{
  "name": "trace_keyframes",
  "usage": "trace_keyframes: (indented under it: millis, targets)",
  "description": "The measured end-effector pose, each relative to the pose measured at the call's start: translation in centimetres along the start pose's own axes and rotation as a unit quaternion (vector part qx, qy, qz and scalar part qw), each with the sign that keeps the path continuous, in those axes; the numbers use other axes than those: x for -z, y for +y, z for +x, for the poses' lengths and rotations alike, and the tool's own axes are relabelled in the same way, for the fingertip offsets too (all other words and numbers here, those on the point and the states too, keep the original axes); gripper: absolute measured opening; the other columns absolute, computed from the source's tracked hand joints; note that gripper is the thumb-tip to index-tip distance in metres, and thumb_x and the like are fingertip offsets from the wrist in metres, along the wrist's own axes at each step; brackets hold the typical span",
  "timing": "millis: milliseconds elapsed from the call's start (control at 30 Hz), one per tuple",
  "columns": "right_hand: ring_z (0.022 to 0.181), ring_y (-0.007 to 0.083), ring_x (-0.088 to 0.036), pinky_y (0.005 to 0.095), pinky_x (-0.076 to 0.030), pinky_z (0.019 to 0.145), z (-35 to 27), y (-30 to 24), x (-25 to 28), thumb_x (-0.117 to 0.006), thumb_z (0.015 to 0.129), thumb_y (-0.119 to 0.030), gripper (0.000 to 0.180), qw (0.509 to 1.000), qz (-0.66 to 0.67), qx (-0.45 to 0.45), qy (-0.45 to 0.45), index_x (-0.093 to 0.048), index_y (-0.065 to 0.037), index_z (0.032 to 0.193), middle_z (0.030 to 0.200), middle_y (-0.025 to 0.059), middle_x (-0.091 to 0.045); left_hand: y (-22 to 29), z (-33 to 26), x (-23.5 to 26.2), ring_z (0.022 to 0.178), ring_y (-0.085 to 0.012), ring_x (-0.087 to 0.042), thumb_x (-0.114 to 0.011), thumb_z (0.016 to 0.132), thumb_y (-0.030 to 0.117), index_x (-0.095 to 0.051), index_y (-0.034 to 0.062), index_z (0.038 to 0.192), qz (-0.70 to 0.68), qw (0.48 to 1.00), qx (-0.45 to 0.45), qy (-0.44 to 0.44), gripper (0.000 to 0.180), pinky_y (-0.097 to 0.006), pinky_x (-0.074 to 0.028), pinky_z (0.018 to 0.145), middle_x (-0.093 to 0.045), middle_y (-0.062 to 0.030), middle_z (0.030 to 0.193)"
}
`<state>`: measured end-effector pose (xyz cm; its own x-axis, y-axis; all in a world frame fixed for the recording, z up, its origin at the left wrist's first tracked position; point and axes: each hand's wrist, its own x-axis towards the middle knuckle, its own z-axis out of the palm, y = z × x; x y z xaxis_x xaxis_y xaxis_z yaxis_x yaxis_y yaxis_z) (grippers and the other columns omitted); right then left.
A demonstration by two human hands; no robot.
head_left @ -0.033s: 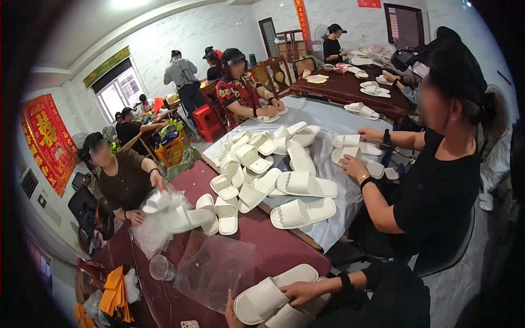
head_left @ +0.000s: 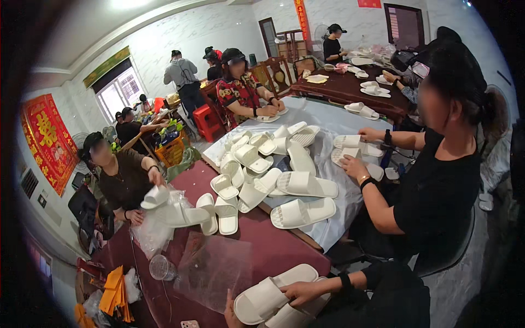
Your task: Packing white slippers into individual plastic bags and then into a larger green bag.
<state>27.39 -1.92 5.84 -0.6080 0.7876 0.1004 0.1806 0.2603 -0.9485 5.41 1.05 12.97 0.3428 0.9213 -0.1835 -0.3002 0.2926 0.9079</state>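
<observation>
Near the lower edge, a pair of white slippers [head_left: 260, 299] is held between my hands, one slipper partly over the other. My right hand [head_left: 302, 293] grips them near the strap opening, fingers curled at the edge of the upper. At the toe side, my left hand [head_left: 232, 312] holds the front slipper; most of this hand is cut off by the frame. A clear plastic bag [head_left: 216, 268] lies flat on the dark red table [head_left: 262, 262], just beyond the slippers.
A heap of white slippers [head_left: 254, 158] covers the table's middle. At left, a co-worker [head_left: 123, 180] handles a slipper over plastic bags; another [head_left: 432, 180] at right holds slippers. A clear plastic cup [head_left: 162, 268] and orange strips [head_left: 115, 292] are at lower left.
The left co-worker's slipper has shifted slightly down and left. The flat plastic bag has slid a little. My hands and slippers look unmoved.
</observation>
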Motion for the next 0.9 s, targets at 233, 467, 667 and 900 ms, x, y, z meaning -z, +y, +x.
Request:
trace_keyframes:
  millis: [233,467,667,900]
  targets:
    - [0.1,0.0284,-0.052,0.0368,-0.042,0.083,0.5,0.4,-0.1,-0.05,0.073,-0.009,0.037,0.999,-0.034,0.019,0.008,-0.056,-0.002,0.109,0.122,0.0131,-0.046,0.0,-0.3,2.0,0.093,-0.0266,-0.056,-0.041,0.091,0.017,-0.035,0.0,0.13,0.33,0.94,-0.083,-0.018,0.044,-0.037,-0.044,0.085,-0.059,-0.0157,0.103]
    - [0.097,0.0315,-0.053,0.038,-0.043,0.081,0.3,1.0,0.2,-0.051,0.079,-0.012,0.031,0.995,-0.08,-0.055,-0.003,-0.056,-0.003,0.109,0.113,0.0124,-0.048,-0.1,-1.3,3.3,0.092,-0.0297,-0.056,-0.039,0.09,0.016,-0.04,-0.0012,0.126,0.489,0.859,-0.151,-0.003,0.04,-0.038,-0.044,0.084,-0.059,-0.0184,0.102]
    - [0.077,0.0364,-0.056,0.0431,-0.047,0.067,0.4,-0.3,-0.3,-0.054,0.079,-0.018,0.023,0.977,-0.202,-0.005,0.071,-0.055,-0.001,0.094,0.102,0.0153,-0.049,-2.7,-0.8,5.1,0.097,-0.0392,-0.052,-0.042,0.087,0.019,-0.048,-0.002,0.118,0.668,0.724,-0.174,0.009,0.037,-0.042,-0.042,0.084,-0.053,-0.0252,0.11]
    - [0.063,0.0331,-0.059,0.0414,-0.049,0.053,1.4,-1.1,-1.2,-0.061,0.075,-0.022,0.022,0.923,-0.338,0.001,0.185,-0.057,-0.004,0.087,0.085,0.0141,-0.052,-6.4,0.6,4.6,0.114,-0.0473,-0.038,-0.046,0.085,0.025,-0.046,0.0016,0.122,0.783,0.554,-0.273,0.075,0.043,-0.055,-0.033,0.092,-0.036,-0.0257,0.132]
